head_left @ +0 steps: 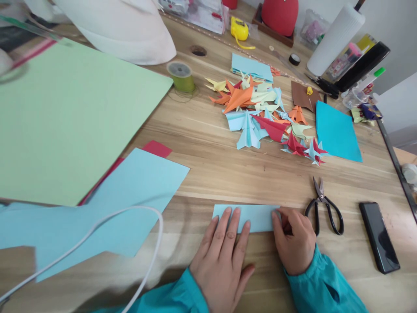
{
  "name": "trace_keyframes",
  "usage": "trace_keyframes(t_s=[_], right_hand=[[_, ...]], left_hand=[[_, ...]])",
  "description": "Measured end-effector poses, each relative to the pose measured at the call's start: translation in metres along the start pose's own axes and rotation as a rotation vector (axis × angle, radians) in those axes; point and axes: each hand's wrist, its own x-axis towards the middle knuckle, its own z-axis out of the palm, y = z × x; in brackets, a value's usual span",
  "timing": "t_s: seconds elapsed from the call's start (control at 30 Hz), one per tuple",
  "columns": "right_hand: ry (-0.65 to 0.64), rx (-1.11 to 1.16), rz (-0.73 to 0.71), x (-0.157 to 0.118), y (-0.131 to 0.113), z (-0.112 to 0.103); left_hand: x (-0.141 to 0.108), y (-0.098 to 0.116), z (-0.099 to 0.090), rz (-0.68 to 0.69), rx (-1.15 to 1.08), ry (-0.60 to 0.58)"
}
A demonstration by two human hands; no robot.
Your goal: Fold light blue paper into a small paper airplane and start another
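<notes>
A light blue strip of paper lies flat on the wooden table in front of me. Across its left part, my left hand rests palm down with the fingers spread. At the strip's right end, my right hand pinches the paper's edge between thumb and curled forefinger. Black-handled scissors lie just to the right of that hand, blades slightly apart. Beyond the strip sits a pile of folded paper shapes in orange, red, blue and pale green.
Large green and light blue sheets cover the left side, with a white cable looping over them. A phone lies at right. Farther back are a thread spool, a bright blue sheet and a yellow tape measure.
</notes>
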Motion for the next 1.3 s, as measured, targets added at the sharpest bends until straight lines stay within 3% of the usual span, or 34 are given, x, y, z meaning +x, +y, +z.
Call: trace_keyframes(t_s=[0.2,0.47,0.63,1.3], right_hand=[[0.000,0.019,-0.059,-0.001,0.002,-0.001],[0.012,-0.228,-0.269,0.001,-0.001,-0.010],[0.013,-0.270,-0.351,-0.001,-0.007,-0.011],[-0.006,-0.264,-0.309,-0.008,-0.015,-0.007]], left_hand=[[0.000,0.001,0.000,-0.009,0.004,-0.010],[0.000,0.001,0.000,-0.017,0.025,-0.033],[0.000,0.001,0.000,-0.010,0.032,-0.036],[0.000,0.001,0.003,-0.010,0.070,-0.018]])
